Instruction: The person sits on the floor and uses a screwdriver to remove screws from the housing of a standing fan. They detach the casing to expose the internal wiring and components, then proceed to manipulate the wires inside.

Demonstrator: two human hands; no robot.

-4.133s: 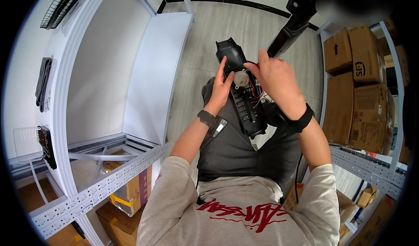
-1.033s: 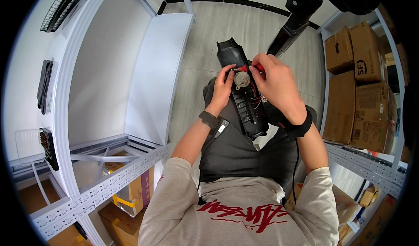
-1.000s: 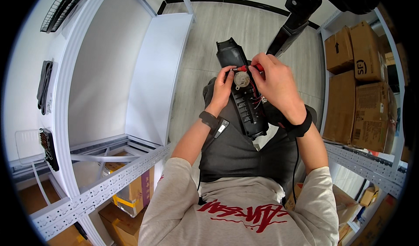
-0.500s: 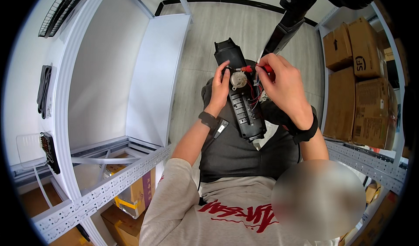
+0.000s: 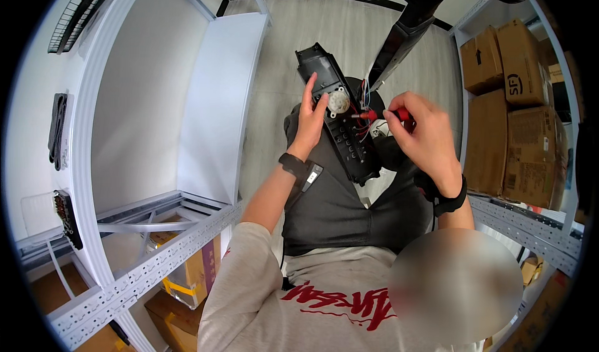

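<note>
A long black plastic housing (image 5: 323, 63) lies slanted over my lap, its inside facing up. A round pale metal part (image 5: 339, 102) sits near its middle, and thin red and dark wires (image 5: 360, 127) run along its right side. My left hand (image 5: 309, 120) holds the housing's left edge, thumb beside the round part and index finger stretched along the housing. In my right hand (image 5: 424, 130) is a red and black screwdriver (image 5: 369, 115), held by the handle. Its shaft points left over the wires; whether the tip touches anything is too small to tell.
A dark upright arm (image 5: 402, 37) stands just beyond the housing, with wires hanging at its foot. White metal shelving (image 5: 215, 108) rises on the left. Cardboard boxes (image 5: 486, 143) fill the rack on the right. Grey floor (image 5: 293, 34) lies ahead.
My right hand has drawn the screwdriver to the right and slightly nearer me, away from my left fingers. The housing's far end has shifted left and away, together with my left hand.
</note>
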